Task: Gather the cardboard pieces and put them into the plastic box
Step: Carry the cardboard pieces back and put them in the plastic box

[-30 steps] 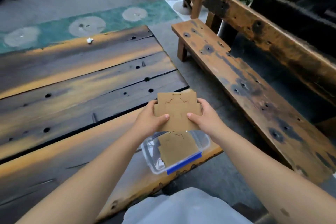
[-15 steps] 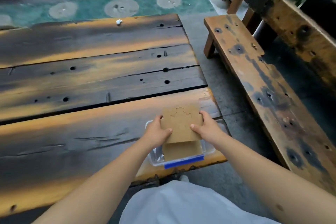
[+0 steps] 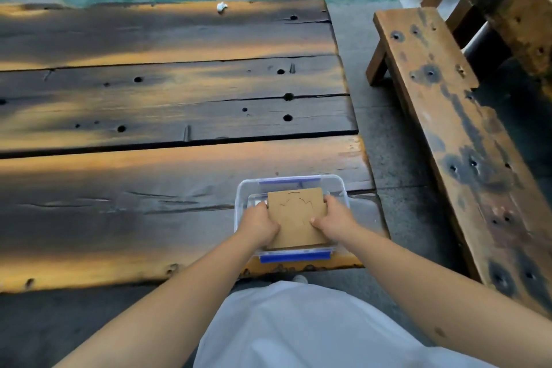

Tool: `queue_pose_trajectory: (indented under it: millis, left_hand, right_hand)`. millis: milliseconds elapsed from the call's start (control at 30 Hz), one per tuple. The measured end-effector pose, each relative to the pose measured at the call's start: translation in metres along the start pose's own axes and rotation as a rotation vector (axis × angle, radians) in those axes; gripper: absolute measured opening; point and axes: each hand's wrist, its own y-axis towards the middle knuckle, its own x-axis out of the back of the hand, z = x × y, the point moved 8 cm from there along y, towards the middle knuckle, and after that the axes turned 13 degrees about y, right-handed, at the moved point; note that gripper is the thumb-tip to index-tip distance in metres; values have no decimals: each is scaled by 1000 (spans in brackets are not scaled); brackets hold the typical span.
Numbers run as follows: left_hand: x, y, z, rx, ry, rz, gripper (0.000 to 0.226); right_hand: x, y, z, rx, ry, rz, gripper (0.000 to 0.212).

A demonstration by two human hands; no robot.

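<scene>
box: clear rectangular plastic box [image 3: 242, 206] with blue clips, at the near right corner of the dark weathered wooden plank table [image 3: 167, 116], its near wall at the table's near edge
cardboard: flat brown cardboard piece [image 3: 295, 216] with curved cut lines, inside the box opening, tilted a little, far edge higher
left hand: left hand [image 3: 259, 225] grips the cardboard's left edge, thumb on top
right hand: right hand [image 3: 334, 222] grips the right edge, thumb on top
contact: can't tell whether the cardboard touches the box floor
table far edge: small white scrap [image 3: 221, 6]
right of table: worn wooden bench [image 3: 454, 128], apart from it
bottom: person's white garment [image 3: 298, 331]
</scene>
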Motion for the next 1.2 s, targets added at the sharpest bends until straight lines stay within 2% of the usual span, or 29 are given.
queue_pose_trajectory:
  millis: [100,167,267,367,467,567,800,900,1000,1133,1200]
  left_hand:
    - [0,0,2,36,74,-15,39]
    - [1,-1,3,55,37,-23,42]
    - [-9,-3,4,73,-241,57,50]
    - [-23,-8,8,152,-507,145,43]
    - [-31,-8,12,205,-643,183,47]
    - [-33,-8,13,240,-771,234,51]
    - [-26,-9,14,242,-868,353,42]
    - [-24,-11,12,230,-849,369,40]
    - [-21,-11,16,219,-831,352,30]
    - [-22,-13,18,232,-908,375,17]
    - [-24,-16,18,241,-924,382,17]
  right_hand:
    - [-3,1,-3,-18,-85,18,50]
    - [-5,2,-6,-44,-62,37,50]
    - [-10,1,-13,-117,93,66,59]
    - [-14,0,-24,-226,287,77,63]
    - [-19,2,-33,-321,441,105,71]
    - [-20,3,-34,-352,533,96,66]
    - [-26,2,-29,-360,641,166,64]
    - [-26,2,-27,-373,653,148,71]
    - [-11,-2,-16,-232,511,9,72]
    - [31,-25,3,219,356,-265,62]
    - [48,-26,-9,202,353,-360,67]
